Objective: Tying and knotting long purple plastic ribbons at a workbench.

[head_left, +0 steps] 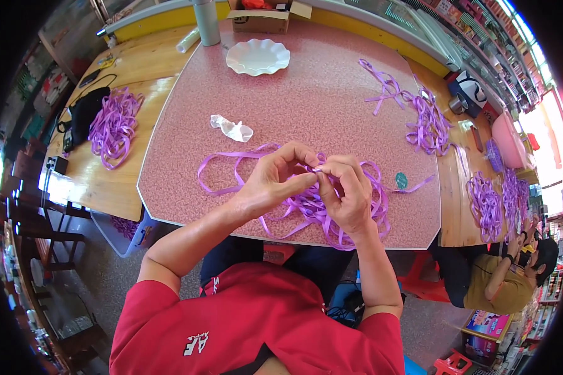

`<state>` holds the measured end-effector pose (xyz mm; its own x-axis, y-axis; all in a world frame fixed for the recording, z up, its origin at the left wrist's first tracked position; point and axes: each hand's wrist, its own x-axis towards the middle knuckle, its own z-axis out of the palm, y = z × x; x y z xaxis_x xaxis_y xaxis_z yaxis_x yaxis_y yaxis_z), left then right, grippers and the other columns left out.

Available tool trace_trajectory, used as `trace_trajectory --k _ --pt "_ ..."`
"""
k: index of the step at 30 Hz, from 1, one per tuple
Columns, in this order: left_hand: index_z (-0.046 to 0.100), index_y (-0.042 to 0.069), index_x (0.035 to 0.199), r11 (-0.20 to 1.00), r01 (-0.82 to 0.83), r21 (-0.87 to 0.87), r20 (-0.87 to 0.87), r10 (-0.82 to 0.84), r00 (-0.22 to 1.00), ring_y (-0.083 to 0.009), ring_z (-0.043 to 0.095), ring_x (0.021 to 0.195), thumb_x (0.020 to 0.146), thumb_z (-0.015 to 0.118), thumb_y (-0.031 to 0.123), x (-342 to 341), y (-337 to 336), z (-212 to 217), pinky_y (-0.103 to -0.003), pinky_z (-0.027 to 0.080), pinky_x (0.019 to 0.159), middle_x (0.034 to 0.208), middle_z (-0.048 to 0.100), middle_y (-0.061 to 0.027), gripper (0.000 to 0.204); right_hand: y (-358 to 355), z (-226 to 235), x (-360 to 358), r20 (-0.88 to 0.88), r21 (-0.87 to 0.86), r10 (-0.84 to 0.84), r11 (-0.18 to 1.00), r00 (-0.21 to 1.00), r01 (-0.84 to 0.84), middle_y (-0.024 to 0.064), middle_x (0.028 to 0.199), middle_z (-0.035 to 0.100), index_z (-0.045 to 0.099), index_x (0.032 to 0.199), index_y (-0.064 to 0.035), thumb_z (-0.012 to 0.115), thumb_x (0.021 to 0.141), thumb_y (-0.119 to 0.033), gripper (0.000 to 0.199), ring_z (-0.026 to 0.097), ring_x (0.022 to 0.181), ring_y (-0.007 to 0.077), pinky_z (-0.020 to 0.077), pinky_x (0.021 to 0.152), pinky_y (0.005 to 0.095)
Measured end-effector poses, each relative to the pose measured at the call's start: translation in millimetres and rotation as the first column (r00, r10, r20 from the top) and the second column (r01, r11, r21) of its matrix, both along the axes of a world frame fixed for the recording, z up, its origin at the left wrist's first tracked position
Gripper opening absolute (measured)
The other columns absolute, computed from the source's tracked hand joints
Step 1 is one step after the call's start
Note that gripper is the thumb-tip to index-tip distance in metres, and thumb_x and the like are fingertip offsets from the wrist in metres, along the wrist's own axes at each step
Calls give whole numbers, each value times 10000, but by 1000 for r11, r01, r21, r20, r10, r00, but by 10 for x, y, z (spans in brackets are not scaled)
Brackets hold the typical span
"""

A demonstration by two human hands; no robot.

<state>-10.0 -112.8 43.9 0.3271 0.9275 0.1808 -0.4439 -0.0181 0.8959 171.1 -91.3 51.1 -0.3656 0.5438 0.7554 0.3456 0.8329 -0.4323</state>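
Both hands meet over a loose heap of purple ribbon (309,209) near the front edge of the pink speckled table (187,150). My left hand (281,172) is closed, thumb and forefinger pinching a piece of the ribbon. Close against it, my right hand (345,190) pinches the same ribbon at the fingertips. The exact spot between the fingers is small and partly covered. Ribbon loops spread out left and right of my hands, and one end trails right past a small green round piece (401,180). A crumpled white tissue (233,129) lies beyond my left hand.
A white scalloped plate (258,57), a grey-green bottle (206,24) and a cardboard box (261,22) stand at the back. More purple ribbon (428,122) lies at right, another pile (114,122) at left. A person in a brown shirt (497,281) sits at right.
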Motion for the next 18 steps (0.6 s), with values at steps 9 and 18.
trace_trajectory --k 9,18 --pt "572 5 1099 973 -188 136 -104 203 974 -81 567 961 986 631 144 109 50 -170 -252 474 867 1026 599 -29 188 -78 -11 -49 -185 -393 -55 919 981 -22 32 873 624 609 907 -12 663 851 55 103 581 745 68 483 632 212" --pt "571 64 1114 990 -16 -140 73 26 997 -77 548 958 1009 599 242 156 158 -314 -248 452 867 1010 601 9 209 -58 -129 -102 -342 -611 -224 791 912 -35 -14 821 634 632 945 -16 630 926 -4 23 562 698 30 470 584 191"
